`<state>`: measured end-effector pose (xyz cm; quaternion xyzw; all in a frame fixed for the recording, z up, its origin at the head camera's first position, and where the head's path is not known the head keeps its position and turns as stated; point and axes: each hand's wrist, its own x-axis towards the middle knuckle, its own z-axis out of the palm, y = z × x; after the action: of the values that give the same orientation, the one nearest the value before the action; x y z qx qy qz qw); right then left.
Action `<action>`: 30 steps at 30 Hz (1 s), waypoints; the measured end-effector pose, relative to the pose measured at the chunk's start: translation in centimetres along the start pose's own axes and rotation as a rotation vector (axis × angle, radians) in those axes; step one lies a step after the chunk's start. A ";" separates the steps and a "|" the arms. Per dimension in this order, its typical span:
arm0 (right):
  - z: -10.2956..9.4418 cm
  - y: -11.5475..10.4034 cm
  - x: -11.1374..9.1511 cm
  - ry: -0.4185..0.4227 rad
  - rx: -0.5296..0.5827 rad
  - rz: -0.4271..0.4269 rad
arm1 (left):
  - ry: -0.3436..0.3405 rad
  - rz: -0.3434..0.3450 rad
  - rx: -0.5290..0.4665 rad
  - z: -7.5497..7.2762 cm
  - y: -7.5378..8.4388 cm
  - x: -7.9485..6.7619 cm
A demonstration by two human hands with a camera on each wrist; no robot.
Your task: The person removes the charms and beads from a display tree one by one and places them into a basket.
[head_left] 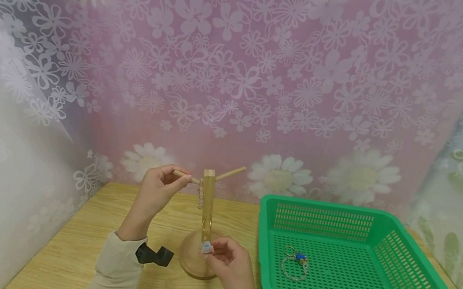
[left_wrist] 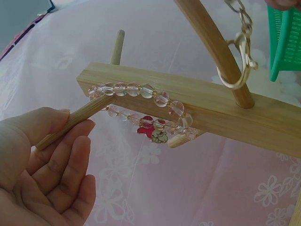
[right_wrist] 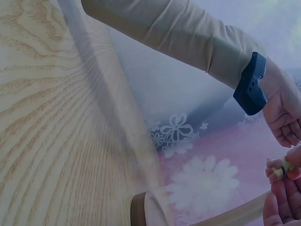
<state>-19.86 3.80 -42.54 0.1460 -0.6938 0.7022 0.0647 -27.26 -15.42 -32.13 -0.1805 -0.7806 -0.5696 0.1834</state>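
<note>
My left hand (head_left: 155, 192) pinches an upper peg (left_wrist: 80, 117) of a wooden stand (head_left: 207, 206) between thumb and fingers. A bracelet of clear pink beads (left_wrist: 162, 99) with a red and pale charm hangs on that peg, close against the post. Lower down, a keychain's gold clasp (left_wrist: 243, 61) loops around another peg. At its lower end, my right hand (head_left: 235, 267) pinches a small pale blue and white charm (head_left: 207, 247) in front of the stand's round base (head_left: 192, 258). The right wrist view shows the charm (right_wrist: 281, 170) only partly, between the fingertips.
A green plastic basket (head_left: 261, 249) stands to the right of the stand on the wooden table (head_left: 72, 245). Inside it lie a clear bead bracelet (head_left: 292, 278) and a keychain with a blue figure (head_left: 301, 258). Another peg (head_left: 231, 173) juts out toward the upper right.
</note>
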 end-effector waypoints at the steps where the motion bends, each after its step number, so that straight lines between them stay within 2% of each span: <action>1: 0.0 -0.2 -0.1 -0.002 0.006 -0.003 | 0.000 0.002 0.000 0.0 0.0 0.0; 13: -1.0 -1.5 -0.5 -0.001 0.042 0.015 | 0.000 0.010 0.006 0.0 0.2 -0.1; 25: -1.8 -2.3 -0.7 0.012 0.045 -0.119 | -0.013 -0.005 -0.008 -0.1 0.3 -0.1; 30: -2.3 -2.5 -0.6 0.010 0.045 -0.144 | -0.008 -0.002 -0.009 -0.1 0.3 -0.1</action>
<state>-18.80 6.23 -40.31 0.1933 -0.6653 0.7118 0.1153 -27.04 -15.46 -31.91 -0.1827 -0.7790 -0.5725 0.1787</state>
